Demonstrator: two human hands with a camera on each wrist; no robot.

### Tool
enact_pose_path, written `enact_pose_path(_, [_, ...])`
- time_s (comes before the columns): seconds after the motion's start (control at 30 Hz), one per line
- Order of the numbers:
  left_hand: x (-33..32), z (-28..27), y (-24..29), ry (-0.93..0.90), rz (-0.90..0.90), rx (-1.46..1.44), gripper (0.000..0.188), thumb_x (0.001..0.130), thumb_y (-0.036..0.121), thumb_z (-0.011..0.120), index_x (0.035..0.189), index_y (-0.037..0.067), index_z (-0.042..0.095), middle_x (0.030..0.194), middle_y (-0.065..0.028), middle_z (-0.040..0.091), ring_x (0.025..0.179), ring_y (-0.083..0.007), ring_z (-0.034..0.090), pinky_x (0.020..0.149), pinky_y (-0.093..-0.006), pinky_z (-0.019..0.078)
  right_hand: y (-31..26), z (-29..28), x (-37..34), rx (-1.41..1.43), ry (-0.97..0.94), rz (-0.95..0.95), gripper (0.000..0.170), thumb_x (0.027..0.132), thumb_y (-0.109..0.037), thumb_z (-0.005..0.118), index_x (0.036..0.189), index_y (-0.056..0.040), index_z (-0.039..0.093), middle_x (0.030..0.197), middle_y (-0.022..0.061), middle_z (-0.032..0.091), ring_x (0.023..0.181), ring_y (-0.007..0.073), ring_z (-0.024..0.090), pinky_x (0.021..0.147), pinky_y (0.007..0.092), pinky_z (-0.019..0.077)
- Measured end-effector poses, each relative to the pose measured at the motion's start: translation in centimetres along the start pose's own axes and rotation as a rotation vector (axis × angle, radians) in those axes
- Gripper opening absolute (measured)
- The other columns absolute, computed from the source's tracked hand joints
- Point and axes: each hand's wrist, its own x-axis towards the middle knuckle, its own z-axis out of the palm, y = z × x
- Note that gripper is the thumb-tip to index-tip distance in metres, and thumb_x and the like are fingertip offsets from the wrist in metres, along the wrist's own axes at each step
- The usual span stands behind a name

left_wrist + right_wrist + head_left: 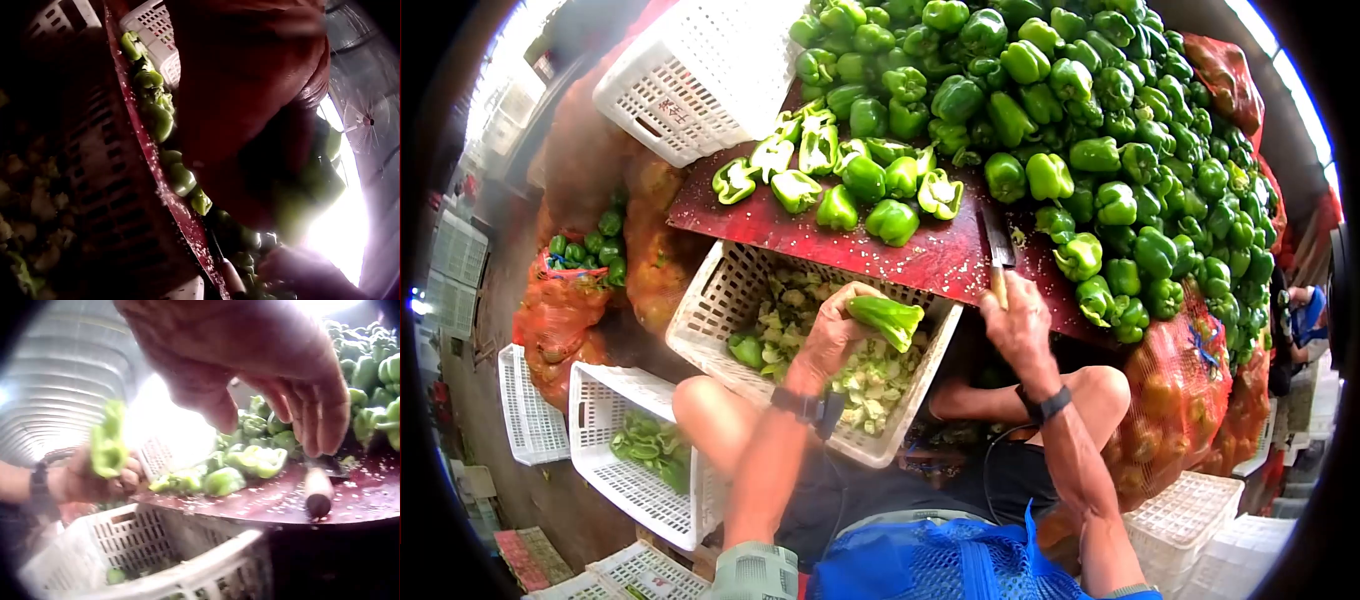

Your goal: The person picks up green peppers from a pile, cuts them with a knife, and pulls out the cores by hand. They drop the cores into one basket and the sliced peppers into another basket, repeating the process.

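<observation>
While the left hand (828,335) is gripping a green pepper piece (887,318), the right hand (1017,320) is hovering over a knife (999,245).
In the head view, the pepper piece is hanging above a white crate (700,288); the knife is lying on the red counter (945,240); in the left wrist view, shadow is hiding the left fingers' grasp; in the right wrist view, the right fingers are bending, released, above the handle (317,487).

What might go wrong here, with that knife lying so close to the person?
The knife lies with its handle near the edge of the red board, so the right hand might knock it toward the legs. The cut pepper in the left hand could slip into the crate of scraps below. The heaped peppers might roll.
</observation>
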Motion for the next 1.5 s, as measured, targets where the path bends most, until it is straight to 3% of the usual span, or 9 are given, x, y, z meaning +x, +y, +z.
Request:
enact_pose_path(0.13, [0.1, 0.8, -1.1, -0.032, -0.001, 0.201, 0.046, 0.072, -0.009, 0.061, 0.116, 0.004, 0.061, 0.11, -0.0043, 0.067, 0.104, -0.0152, 0.065, 0.089, -0.0312, 0.0569, -5.4, -1.5, -2.8, 0.702, -0.433, 0.076, 0.042, 0.088, -0.006, 0.069, 0.128, -0.0002, 0.063, 0.105, 0.0172, 0.07, 0.097, 0.0216, 0.069, 0.086, 0.0337, 0.055])
enact_pose_path(0.2, [-0.6, 2.3, -0.4, -0.093, -0.06, 0.214, 0.047, 0.075, -0.005, 0.06, 0.121, 0.003, 0.061, 0.114, -0.0055, 0.066, 0.105, -0.0166, 0.065, 0.089, -0.0304, 0.0571, -6.2, -0.4, -2.7, 0.633, -0.257, -0.066, 0.036, 0.09, -0.003, 0.065, 0.125, 0.0015, 0.064, 0.097, 0.0121, 0.07, 0.088, 0.0162, 0.068, 0.081, 0.0302, 0.0549])
enact_pose_path(0.37, [-1.6, 1.6, -1.7, 0.007, -0.052, -0.104, 0.073, 0.091, 0.009, 0.062, 0.158, 0.007, 0.031, 0.139, -0.0134, 0.056, 0.115, -0.0234, 0.063, 0.088, -0.0397, 0.0603, -8.0, -0.2, -3.1, 0.576, -0.197, -0.133, 0.024, 0.087, 0.001, 0.065, 0.11, 0.0013, 0.068, 0.094, 0.0162, 0.071, 0.082, 0.0289, 0.07, 0.074, 0.0366, 0.0552])
enact_pose_path(0.5, [-3.3, 3.7, -0.1, 0.114, 0.025, 0.115, 0.072, 0.095, 0.02, 0.071, 0.157, 0.01, 0.034, 0.133, -0.0097, 0.058, 0.113, -0.0188, 0.062, 0.086, -0.0332, 0.058, -10.9, -0.2, -3.6, 0.408, -0.127, -0.138, 0.024, 0.084, -0.001, 0.069, 0.108, -0.0006, 0.067, 0.099, 0.019, 0.069, 0.087, 0.0372, 0.069, 0.077, 0.0403, 0.0563])
enact_pose_path(0.73, [-4.9, -0.1, -0.1, 0.017, 0.241, 0.419, 0.05, 0.095, 0.006, 0.062, 0.144, 0.004, 0.054, 0.122, -0.0028, 0.066, 0.106, -0.0103, 0.06, 0.094, -0.027, 0.051, -13.7, 0.8, -3.2, 0.402, -0.225, -0.219, 0.039, 0.083, -0.002, 0.068, 0.121, -0.0019, 0.065, 0.108, 0.0219, 0.071, 0.097, 0.0381, 0.071, 0.085, 0.0417, 0.0565])
enact_pose_path(0.93, [-6.4, -2.1, 1.8, -0.058, 0.162, 0.43, 0.047, 0.094, 0.004, 0.058, 0.14, -0.001, 0.057, 0.126, -0.0064, 0.066, 0.109, -0.0109, 0.06, 0.096, -0.0261, 0.0492, -14.7, 2.2, -3.1, 0.509, -0.359, 0.054, 0.033, 0.084, 0.003, 0.064, 0.116, -0.004, 0.069, 0.092, 0.0207, 0.073, 0.082, 0.0245, 0.072, 0.072, 0.0351, 0.0565])
enact_pose_path(1.1, [-6.7, -2.9, 2.1, -0.083, 0.28, 0.463, 0.048, 0.093, 0.003, 0.062, 0.141, -0.001, 0.057, 0.129, -0.0068, 0.066, 0.114, -0.012, 0.061, 0.1, -0.0277, 0.0492, -14.7, 2.3, -3.0, 0.996, -0.394, 0.245, 0.027, 0.091, 0.0, 0.057, 0.113, -0.0021, 0.071, 0.097, 0.0053, 0.073, 0.085, 0.0121, 0.068, 0.077, 0.0297, 0.0569])
enact_pose_path(1.2, [-7.5, -2.0, 2.4, -0.104, 0.161, -0.026, 0.047, 0.094, 0.004, 0.062, 0.14, -0.001, 0.056, 0.128, -0.0072, 0.066, 0.116, -0.013, 0.061, 0.102, -0.0294, 0.0503, -15.6, 1.3, -2.3, 1.303, -0.338, 0.45, 0.029, 0.091, -0.001, 0.059, 0.117, 0.0051, 0.069, 0.11, 0.0098, 0.072, 0.101, 0.0163, 0.067, 0.089, 0.0296, 0.0544])
enact_pose_path(1.5, [-7.5, -1.8, 1.4, 0.012, 0.427, -0.125, 0.036, 0.092, -0.002, 0.065, 0.128, 0.003, 0.061, 0.128, -0.0102, 0.066, 0.113, -0.0176, 0.064, 0.101, -0.0334, 0.052, -16.1, 4.2, -3.0, 1.762, -0.066, 0.822, 0.041, 0.094, -0.002, 0.055, 0.135, 0.0008, 0.053, 0.123, 0.0173, 0.064, 0.106, 0.0333, 0.067, 0.092, 0.048, 0.0574])
